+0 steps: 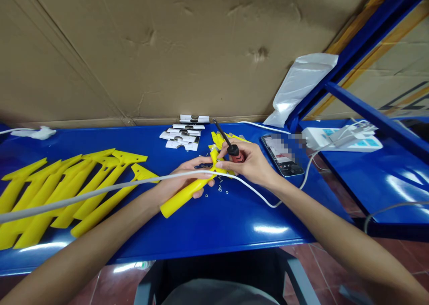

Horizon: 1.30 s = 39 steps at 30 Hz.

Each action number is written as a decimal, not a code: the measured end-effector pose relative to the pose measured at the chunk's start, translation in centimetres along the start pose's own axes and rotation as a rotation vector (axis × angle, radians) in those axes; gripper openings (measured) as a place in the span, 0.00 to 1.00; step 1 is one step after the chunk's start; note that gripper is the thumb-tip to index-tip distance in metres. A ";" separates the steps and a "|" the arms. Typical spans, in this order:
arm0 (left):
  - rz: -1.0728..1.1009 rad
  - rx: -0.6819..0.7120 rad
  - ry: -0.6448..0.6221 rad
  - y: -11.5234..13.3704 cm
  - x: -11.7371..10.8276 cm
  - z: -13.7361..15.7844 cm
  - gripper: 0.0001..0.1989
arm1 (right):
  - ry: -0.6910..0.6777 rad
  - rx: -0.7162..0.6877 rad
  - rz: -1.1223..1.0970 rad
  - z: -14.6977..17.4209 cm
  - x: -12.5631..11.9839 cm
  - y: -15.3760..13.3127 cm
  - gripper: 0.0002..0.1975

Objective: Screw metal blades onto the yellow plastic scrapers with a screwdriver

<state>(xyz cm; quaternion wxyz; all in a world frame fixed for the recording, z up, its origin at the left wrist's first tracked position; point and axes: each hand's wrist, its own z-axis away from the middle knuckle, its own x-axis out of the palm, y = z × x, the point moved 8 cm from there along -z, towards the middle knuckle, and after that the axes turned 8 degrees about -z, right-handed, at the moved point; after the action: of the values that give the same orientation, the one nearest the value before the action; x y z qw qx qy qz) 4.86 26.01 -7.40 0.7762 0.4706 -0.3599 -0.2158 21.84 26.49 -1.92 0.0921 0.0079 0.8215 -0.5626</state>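
Note:
My left hand [187,175] is closed around a yellow plastic handle [182,197], its round end tilted down toward me. The handle's narrower head points away and lies between both hands. In my right hand [250,162] a screwdriver [235,154] with a red and black grip is tucked, its dark shaft pointing up and away from the handle. The right thumb and fingertips meet at the handle's head, by a small shiny piece too small to make out. Small loose metal hardware [220,188] lies scattered on the blue table beneath the hands.
Several yellow handles [100,184] lie in a row at left on the blue table [214,233]. White folded cards [182,137] and more yellow parts sit behind the hands. A phone [283,155] and power strip [345,137] are at right. A white cable [100,193] crosses in front.

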 end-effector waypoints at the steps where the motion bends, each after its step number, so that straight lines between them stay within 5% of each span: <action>1: -0.003 0.000 -0.001 0.0 0.0 0.0 0.24 | -0.003 -0.005 0.006 0.0 0.0 -0.1 0.16; 8: -0.007 -0.005 0.001 0.3 0.4 0.0 0.24 | 0.006 0.026 0.014 -0.1 0.2 -0.1 0.18; 14: -0.022 -0.011 -0.008 0.0 0.2 0.0 0.23 | 0.032 0.315 -0.146 0.5 0.2 2.1 0.26; 18: 0.007 -0.022 -0.020 -0.2 0.1 -0.1 0.23 | 0.006 0.384 -0.208 0.6 0.4 2.4 0.28; 29: 0.246 0.136 0.221 2.9 -3.1 0.8 0.30 | 0.318 0.134 -0.330 0.2 -2.6 1.5 0.22; 35: 0.263 0.265 0.265 4.4 -5.0 1.3 0.30 | 0.249 0.113 -0.221 0.3 -2.5 2.9 0.22; 39: 0.252 0.277 0.264 4.6 -4.9 1.4 0.26 | 0.293 -0.022 -0.058 0.1 -3.1 1.3 0.23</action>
<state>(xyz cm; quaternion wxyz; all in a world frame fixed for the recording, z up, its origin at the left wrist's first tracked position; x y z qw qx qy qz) 0.64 30.63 -4.61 0.7654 0.5482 -0.3372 -0.0021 25.08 27.16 -2.63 -0.0448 0.0653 0.8321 -0.5489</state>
